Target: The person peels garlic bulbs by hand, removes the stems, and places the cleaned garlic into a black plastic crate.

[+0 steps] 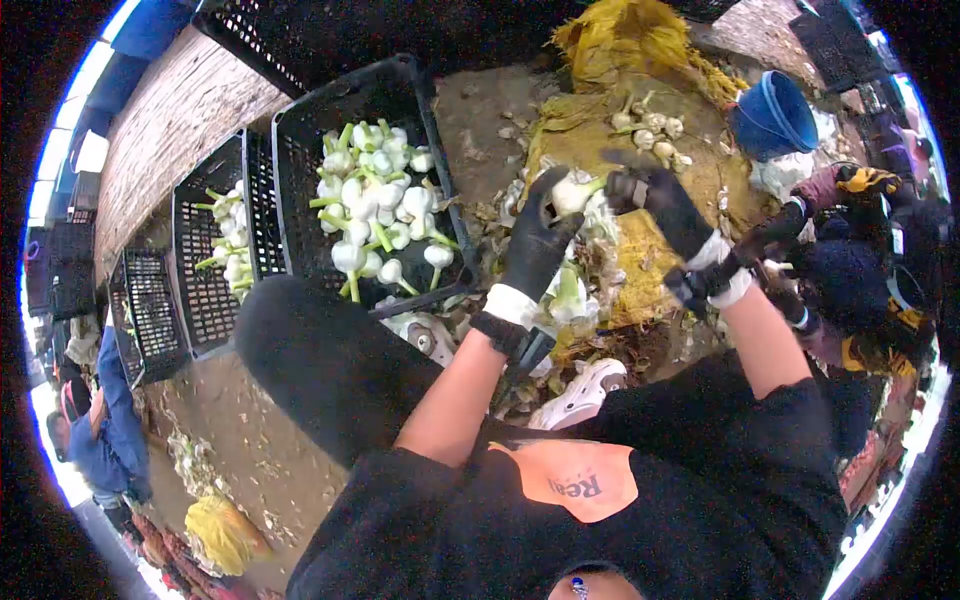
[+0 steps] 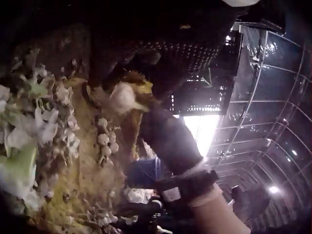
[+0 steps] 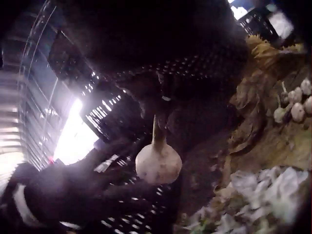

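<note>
A white garlic bulb (image 1: 573,195) with a short green stem is held up between two gloved hands. My left hand (image 1: 537,243), in a black glove, curves its thumb and fingers about the bulb's round side. My right hand (image 1: 675,210), gloved likewise, grips the stem end with its fingertips. From the right wrist, the bulb (image 3: 158,164) hangs by its stem below dark fingers, with the left hand (image 3: 73,192) close beside it. The left wrist view has the bulb (image 2: 122,97) blurred, its stem pointing toward the right hand (image 2: 168,139).
Left of my hands, a black crate (image 1: 290,200) holds trimmed garlic; another crate (image 1: 180,260) stands beyond it. Uncleaned bulbs (image 1: 655,130) lie on yellow sacking (image 1: 560,125) near a blue bucket (image 1: 775,115). Peeled skins (image 1: 570,295) pile below my hands. Another person's gloved hand (image 1: 865,180) is at right.
</note>
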The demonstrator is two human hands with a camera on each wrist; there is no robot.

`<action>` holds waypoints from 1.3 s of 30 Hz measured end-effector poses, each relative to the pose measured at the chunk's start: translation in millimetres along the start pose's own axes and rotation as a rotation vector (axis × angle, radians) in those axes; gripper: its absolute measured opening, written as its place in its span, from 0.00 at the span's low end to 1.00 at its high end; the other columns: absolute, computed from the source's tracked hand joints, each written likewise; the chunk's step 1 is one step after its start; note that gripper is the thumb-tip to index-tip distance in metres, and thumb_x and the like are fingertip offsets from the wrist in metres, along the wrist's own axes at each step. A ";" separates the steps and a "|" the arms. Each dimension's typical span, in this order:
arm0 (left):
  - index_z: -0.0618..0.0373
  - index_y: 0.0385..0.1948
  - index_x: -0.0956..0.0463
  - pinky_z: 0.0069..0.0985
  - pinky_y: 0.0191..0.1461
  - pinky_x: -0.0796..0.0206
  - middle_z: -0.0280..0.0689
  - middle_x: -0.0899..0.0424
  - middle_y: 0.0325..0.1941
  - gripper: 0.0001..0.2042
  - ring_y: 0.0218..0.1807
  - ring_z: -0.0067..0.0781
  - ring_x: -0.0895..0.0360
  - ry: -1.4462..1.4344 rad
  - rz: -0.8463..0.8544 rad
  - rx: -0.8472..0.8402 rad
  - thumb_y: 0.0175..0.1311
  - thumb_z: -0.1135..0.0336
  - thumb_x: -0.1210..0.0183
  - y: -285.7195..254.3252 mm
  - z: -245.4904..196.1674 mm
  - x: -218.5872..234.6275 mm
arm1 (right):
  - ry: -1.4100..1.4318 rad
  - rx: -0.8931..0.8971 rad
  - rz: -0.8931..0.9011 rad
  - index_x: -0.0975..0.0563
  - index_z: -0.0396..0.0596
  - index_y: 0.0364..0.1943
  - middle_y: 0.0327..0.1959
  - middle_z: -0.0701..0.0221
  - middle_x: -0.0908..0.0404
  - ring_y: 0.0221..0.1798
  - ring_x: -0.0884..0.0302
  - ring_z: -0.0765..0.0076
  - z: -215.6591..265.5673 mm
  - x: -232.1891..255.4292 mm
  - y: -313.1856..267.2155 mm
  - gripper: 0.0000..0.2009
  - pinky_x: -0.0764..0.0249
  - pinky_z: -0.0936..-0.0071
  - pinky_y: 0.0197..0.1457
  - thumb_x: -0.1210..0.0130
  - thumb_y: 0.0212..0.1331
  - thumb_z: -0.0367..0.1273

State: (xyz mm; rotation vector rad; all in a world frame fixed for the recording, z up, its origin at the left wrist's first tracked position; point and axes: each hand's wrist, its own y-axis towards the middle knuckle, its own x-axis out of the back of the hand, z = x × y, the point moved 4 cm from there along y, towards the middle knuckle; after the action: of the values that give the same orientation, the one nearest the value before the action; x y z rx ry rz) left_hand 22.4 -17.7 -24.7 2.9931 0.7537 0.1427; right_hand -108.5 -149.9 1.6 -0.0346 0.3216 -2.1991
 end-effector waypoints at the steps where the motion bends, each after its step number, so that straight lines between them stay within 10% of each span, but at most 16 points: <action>1: 0.57 0.58 0.35 0.29 0.63 0.40 0.43 0.28 0.57 0.28 0.59 0.37 0.30 -0.117 0.011 0.014 0.53 0.71 0.36 2.2 0.3 -2.1 | 0.124 0.019 0.034 0.26 0.42 0.52 0.35 0.77 0.24 0.36 0.27 0.78 -8.4 -5.9 -5.7 0.18 0.29 0.80 0.41 0.47 0.63 0.39; 4: 0.58 0.53 0.31 0.29 0.60 0.37 0.40 0.25 0.52 0.24 0.56 0.33 0.28 -0.256 0.037 -0.043 0.52 0.72 0.35 13.2 -15.4 -8.6 | -0.252 0.048 -0.120 0.25 0.43 0.49 0.38 0.76 0.22 0.36 0.27 0.81 -14.4 -20.9 -14.6 0.22 0.31 0.81 0.41 0.46 0.61 0.47; 10: 0.58 0.52 0.31 0.28 0.56 0.33 0.38 0.22 0.49 0.24 0.52 0.32 0.25 0.013 -0.016 -0.245 0.49 0.76 0.35 4.6 -61.6 4.2 | 0.104 0.083 -0.343 0.20 0.41 0.38 0.31 0.73 0.19 0.35 0.24 0.76 18.7 -59.9 -29.7 0.14 0.29 0.76 0.39 0.46 0.61 0.39; 15: 0.59 0.57 0.36 0.30 0.60 0.37 0.41 0.27 0.55 0.27 0.55 0.33 0.29 -0.139 0.031 -0.054 0.54 0.73 0.37 -0.5 -46.5 0.3 | 0.056 0.122 -0.320 0.20 0.43 0.35 0.28 0.69 0.19 0.30 0.24 0.72 -18.7 -40.3 -27.6 0.13 0.30 0.72 0.35 0.47 0.62 0.39; 18: 0.59 0.60 0.38 0.30 0.63 0.40 0.42 0.30 0.58 0.28 0.58 0.33 0.31 0.292 -0.049 -0.268 0.57 0.69 0.38 -7.3 -53.1 5.6 | -0.390 0.450 -0.390 0.21 0.44 0.33 0.26 0.64 0.20 0.28 0.24 0.62 -13.7 -41.5 -34.4 0.10 0.31 0.69 0.34 0.47 0.61 0.36; 21: 0.59 0.63 0.40 0.30 0.65 0.42 0.42 0.30 0.59 0.28 0.60 0.33 0.33 0.070 -0.009 -0.195 0.62 0.65 0.41 -5.8 -41.2 0.1 | -0.340 0.390 -0.339 0.21 0.44 0.33 0.25 0.60 0.22 0.28 0.26 0.54 -19.3 -37.8 -38.5 0.08 0.31 0.66 0.33 0.48 0.61 0.33; 26: 0.57 0.64 0.42 0.29 0.62 0.40 0.41 0.29 0.57 0.24 0.57 0.31 0.31 -0.656 0.070 0.284 0.69 0.60 0.50 -9.2 -6.9 -9.2 | -0.064 0.176 -0.266 0.24 0.36 0.43 0.33 0.73 0.23 0.34 0.28 0.77 2.1 -47.1 -48.5 0.14 0.30 0.80 0.43 0.46 0.62 0.35; 32: 0.55 0.64 0.40 0.28 0.58 0.36 0.38 0.27 0.53 0.24 0.51 0.29 0.29 -0.321 0.057 0.063 0.71 0.53 0.56 -15.1 -11.1 -10.3 | 0.036 0.143 -0.199 0.27 0.39 0.54 0.44 0.72 0.21 0.43 0.25 0.79 -3.7 -61.6 -37.5 0.20 0.30 0.79 0.47 0.47 0.63 0.38; 34: 0.54 0.63 0.39 0.26 0.56 0.35 0.38 0.26 0.52 0.25 0.50 0.28 0.28 -0.216 0.028 -0.009 0.71 0.48 0.58 -16.2 -17.6 -8.7 | 0.168 0.093 -0.277 0.21 0.42 0.40 0.35 0.71 0.18 0.35 0.22 0.74 -0.9 -69.1 -45.3 0.09 0.25 0.75 0.39 0.46 0.61 0.32; 37: 0.54 0.58 0.34 0.15 0.39 0.32 0.32 0.22 0.43 0.30 0.39 0.19 0.25 -0.653 0.095 0.334 0.66 0.38 0.58 -13.6 6.8 -3.9 | -0.218 0.336 -0.299 0.21 0.43 0.39 0.33 0.65 0.18 0.35 0.21 0.65 0.8 -62.2 -32.9 0.10 0.26 0.70 0.38 0.43 0.57 0.34; 39: 0.55 0.56 0.33 0.15 0.37 0.32 0.31 0.22 0.42 0.31 0.38 0.19 0.25 -0.430 0.119 0.078 0.66 0.36 0.59 -5.9 15.3 -2.0 | -0.636 0.459 -0.362 0.21 0.46 0.36 0.31 0.59 0.20 0.34 0.22 0.51 7.7 -57.6 -38.1 0.09 0.27 0.63 0.37 0.44 0.52 0.33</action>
State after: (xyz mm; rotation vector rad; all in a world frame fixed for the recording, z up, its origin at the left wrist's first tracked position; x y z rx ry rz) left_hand 19.5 -13.9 -40.5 2.9741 0.5419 -0.5202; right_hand -102.3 -84.3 23.4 -0.5599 -0.5831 -2.4211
